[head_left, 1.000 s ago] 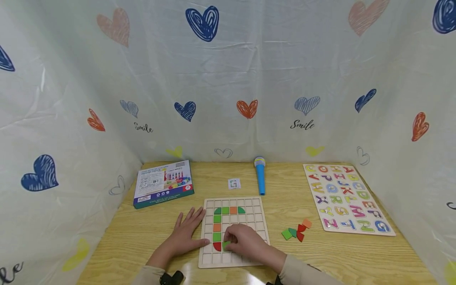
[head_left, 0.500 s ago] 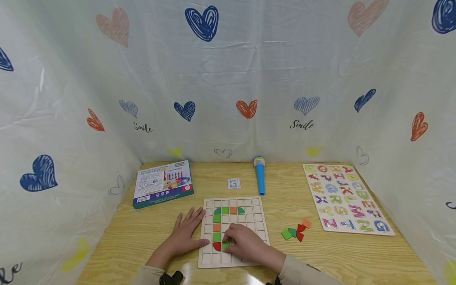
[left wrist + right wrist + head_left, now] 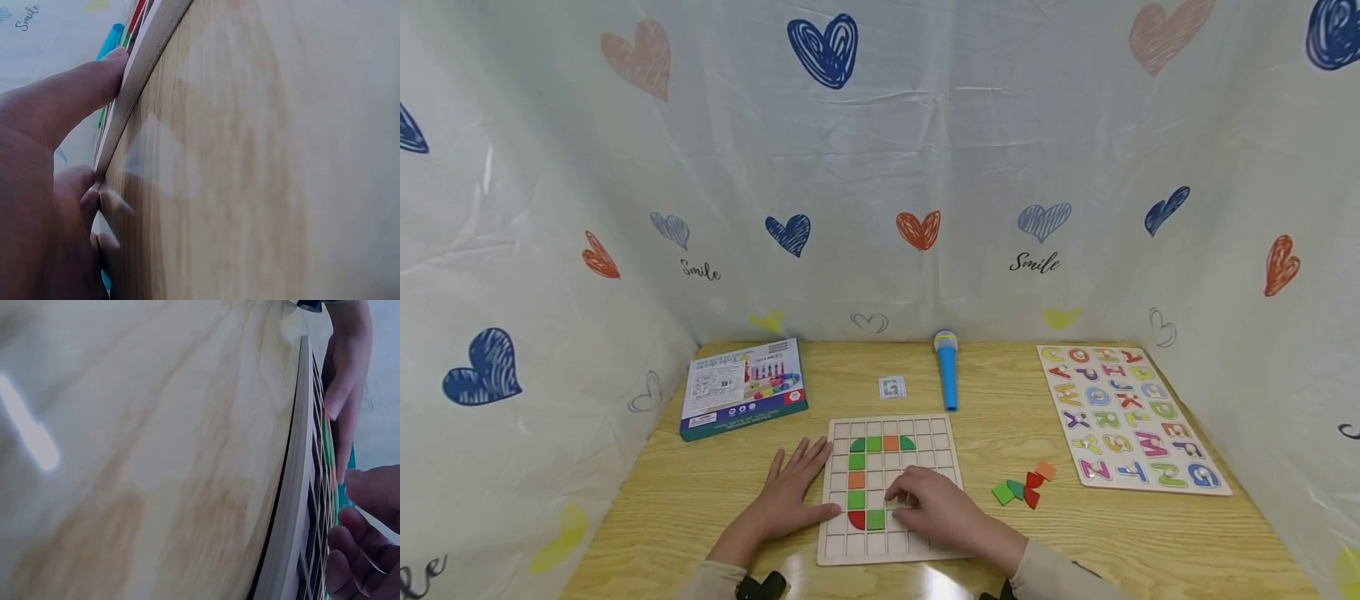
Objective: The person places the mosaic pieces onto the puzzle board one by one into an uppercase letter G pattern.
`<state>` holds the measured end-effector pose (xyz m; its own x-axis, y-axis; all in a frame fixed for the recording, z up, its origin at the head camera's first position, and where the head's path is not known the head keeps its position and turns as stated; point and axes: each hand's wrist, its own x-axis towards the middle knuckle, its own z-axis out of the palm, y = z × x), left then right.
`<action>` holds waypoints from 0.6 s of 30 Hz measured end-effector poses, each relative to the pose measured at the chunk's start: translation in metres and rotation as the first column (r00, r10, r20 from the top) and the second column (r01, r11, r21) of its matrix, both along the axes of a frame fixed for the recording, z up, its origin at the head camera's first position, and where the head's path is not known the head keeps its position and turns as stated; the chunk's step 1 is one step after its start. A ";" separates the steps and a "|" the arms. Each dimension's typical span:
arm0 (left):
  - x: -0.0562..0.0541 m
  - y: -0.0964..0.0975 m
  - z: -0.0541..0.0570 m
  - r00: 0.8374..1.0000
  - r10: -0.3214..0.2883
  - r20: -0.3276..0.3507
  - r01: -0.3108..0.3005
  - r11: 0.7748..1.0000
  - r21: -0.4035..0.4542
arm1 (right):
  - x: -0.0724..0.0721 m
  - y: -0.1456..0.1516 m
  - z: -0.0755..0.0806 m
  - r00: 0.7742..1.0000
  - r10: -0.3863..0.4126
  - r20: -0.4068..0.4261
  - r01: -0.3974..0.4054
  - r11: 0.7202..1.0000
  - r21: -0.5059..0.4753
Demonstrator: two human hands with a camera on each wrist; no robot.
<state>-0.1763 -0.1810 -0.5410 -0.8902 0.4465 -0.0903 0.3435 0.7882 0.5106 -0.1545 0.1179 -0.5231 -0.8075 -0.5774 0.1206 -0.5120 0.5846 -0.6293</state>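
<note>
A wooden grid board (image 3: 938, 457) lies on the table, with coloured tiles in some cells. They run along an upper row, down a left column and into a lower row. There a red quarter-round tile (image 3: 856, 520) sits beside a green square tile (image 3: 876, 520). My left hand (image 3: 790, 497) lies spread at the board's left side, its thumb on the board edge (image 3: 139, 75) in the left wrist view. Over the lower middle of the board, my right hand (image 3: 936, 507) hovers just right of the green tile, fingers loosely bent around nothing.
Right of the board lie loose tiles: a green square (image 3: 1003, 494), a dark green piece (image 3: 1016, 489), red pieces (image 3: 1032, 498) and an orange square (image 3: 1045, 472). Behind are a box (image 3: 745, 387), a small patterned card (image 3: 892, 387) and a blue microphone (image 3: 949, 375). An alphabet board (image 3: 1131, 417) lies right.
My right hand has let go of the green square tile in the lower row and drawn back to the right, leaving it flat beside the red one. My left hand stays put.
</note>
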 end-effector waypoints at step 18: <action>0.000 -0.002 -0.004 1.000 -0.003 -0.005 0.003 1.000 -0.006 | -0.005 0.123 0.003 0.981 -0.191 -0.022 0.192 0.981 0.040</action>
